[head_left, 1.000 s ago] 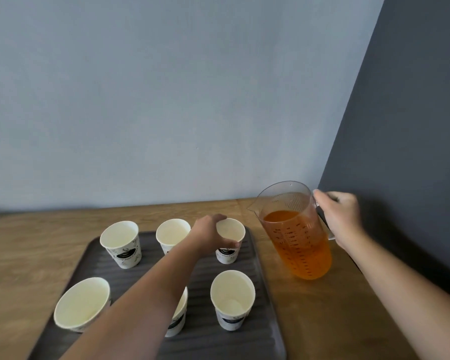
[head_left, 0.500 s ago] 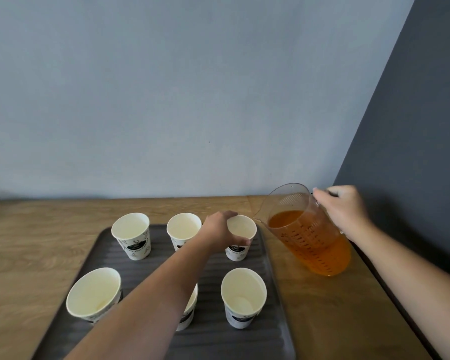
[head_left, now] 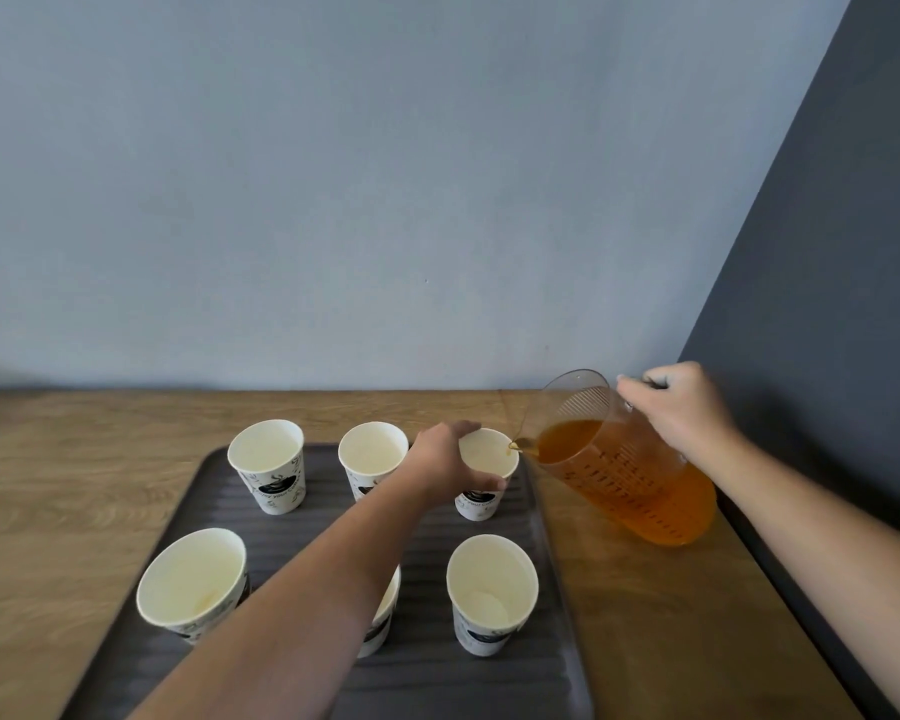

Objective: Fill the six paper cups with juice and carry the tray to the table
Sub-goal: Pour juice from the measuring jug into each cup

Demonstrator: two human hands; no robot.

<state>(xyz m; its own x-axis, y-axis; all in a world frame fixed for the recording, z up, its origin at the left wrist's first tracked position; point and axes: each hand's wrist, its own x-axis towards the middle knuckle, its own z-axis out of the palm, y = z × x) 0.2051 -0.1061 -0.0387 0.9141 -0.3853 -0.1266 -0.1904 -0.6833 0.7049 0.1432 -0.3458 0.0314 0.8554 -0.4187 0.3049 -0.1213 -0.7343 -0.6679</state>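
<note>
Several white paper cups stand in two rows on a dark ribbed tray (head_left: 552, 605). My left hand (head_left: 445, 467) grips the back right cup (head_left: 492, 459) by its rim and side. My right hand (head_left: 681, 407) holds the handle of a clear measuring jug (head_left: 630, 470) of orange juice, tilted left, with its spout over that cup's rim and juice at the lip. The back left cup (head_left: 268, 465), back middle cup (head_left: 372, 452), front left cup (head_left: 193, 582) and front right cup (head_left: 492, 589) look empty. My forearm hides most of the front middle cup (head_left: 385, 610).
The tray rests on a wooden counter (head_left: 74, 511) against a pale blue wall. A dark grey wall (head_left: 827, 304) closes the right side, just behind the jug and my right arm.
My right hand has lifted the jug and tipped it left until its spout reaches over the back right cup. My left hand has kept its hold on that cup.
</note>
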